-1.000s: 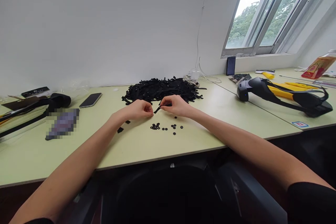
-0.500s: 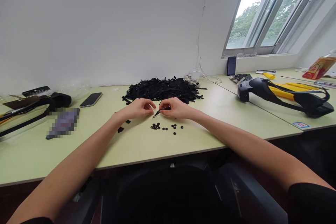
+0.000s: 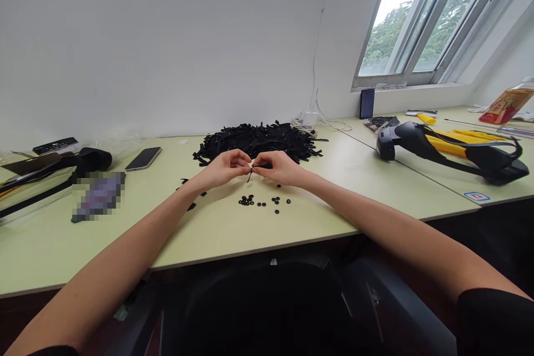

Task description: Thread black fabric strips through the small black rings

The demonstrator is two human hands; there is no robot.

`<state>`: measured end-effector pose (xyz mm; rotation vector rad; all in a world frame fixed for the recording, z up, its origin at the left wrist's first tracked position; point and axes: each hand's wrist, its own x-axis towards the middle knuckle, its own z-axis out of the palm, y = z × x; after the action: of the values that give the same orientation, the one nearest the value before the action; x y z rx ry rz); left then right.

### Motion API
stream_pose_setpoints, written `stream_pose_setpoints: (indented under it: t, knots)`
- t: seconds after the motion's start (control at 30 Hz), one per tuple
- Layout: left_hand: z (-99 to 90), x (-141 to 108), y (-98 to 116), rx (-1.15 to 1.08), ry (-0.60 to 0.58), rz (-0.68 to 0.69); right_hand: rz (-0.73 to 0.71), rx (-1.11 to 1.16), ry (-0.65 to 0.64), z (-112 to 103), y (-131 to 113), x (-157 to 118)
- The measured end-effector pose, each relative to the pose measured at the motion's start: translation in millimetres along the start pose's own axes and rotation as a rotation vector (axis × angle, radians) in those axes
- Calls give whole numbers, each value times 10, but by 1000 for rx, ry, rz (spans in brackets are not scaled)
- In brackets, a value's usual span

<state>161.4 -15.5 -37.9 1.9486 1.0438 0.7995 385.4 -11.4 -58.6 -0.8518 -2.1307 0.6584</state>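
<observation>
My left hand (image 3: 227, 169) and my right hand (image 3: 278, 168) meet fingertip to fingertip above the table. Both pinch a small black strip (image 3: 250, 176), whose narrow end hangs below the fingers; part of it shows dark inside my right hand. Just behind them lies a heap of black fabric strips (image 3: 258, 138). In front, small round black button-like discs (image 3: 246, 200) are scattered, some bunched together and others apart. A few loose black pieces (image 3: 192, 206) rest beside my left forearm.
On the left are a phone (image 3: 144, 159), a blurred-out item (image 3: 100, 197) and black straps (image 3: 94, 160). To the right sit a black headset (image 3: 406, 139), yellow gloves (image 3: 448, 144), an upright phone (image 3: 367, 104) and a bottle (image 3: 504, 104). The table's front edge (image 3: 267, 250) runs close to me.
My left fingertips have moved right and closed on the strip that my right hand was holding. The strip's end now points more steeply down. A disc near my right hand has come into view.
</observation>
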Motion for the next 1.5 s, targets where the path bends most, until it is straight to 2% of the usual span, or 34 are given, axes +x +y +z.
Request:
stream_pose_setpoints:
  t: [0.2, 0.63, 0.83, 1.03, 1.13, 1.2, 1.3, 1.37, 1.5]
  knots:
    - [7, -20, 28, 32, -25, 24, 33, 22, -45, -4, -11, 1]
    - [-6, -26, -2, 101, -10, 79, 135, 101, -20, -8, -46, 12]
    - [64, -72, 71, 173, 48, 180, 108, 27, -46, 1, -56, -4]
    - [33, -58, 46, 146, 15, 140, 90, -20, -89, 16, -44, -2]
    - [-51, -68, 47, 216, -107, 34, 86, -105, -50, -4, -43, 5]
    - [-98, -93, 80, 268, -262, -30, 95, -177, -18, -20, -35, 8]
    - [-112, -132, 152, 298, -453, -45, 97, -226, 7, -28, -16, 8]
    - [-89, -144, 191, 290, -506, -27, 83, -231, 5, -24, -7, 5]
    - [-35, -143, 224, 264, -510, 4, 66, -243, -8, -13, -2, 1]
